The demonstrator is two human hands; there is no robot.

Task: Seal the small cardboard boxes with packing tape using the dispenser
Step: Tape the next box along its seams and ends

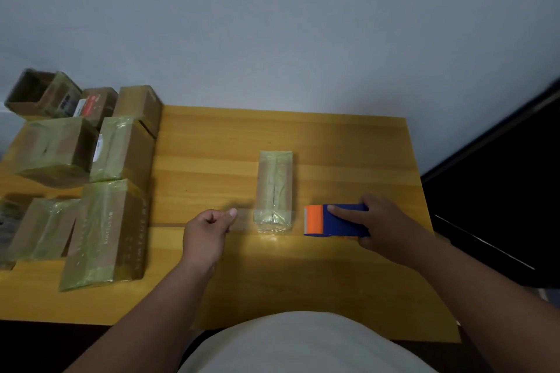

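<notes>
there — right hand [383, 225] grips boxy blue-orange dispenser [336, 220]; left hand [206, 236] curled, empty.

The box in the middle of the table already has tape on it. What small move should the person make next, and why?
Probably the left hand should take the taped box and move it toward the pile of boxes at the left. Tape already covers its top and near end, the left hand is curled beside it holding nothing, and the right hand grips the tape dispenser on the table, apart from the box.
</notes>
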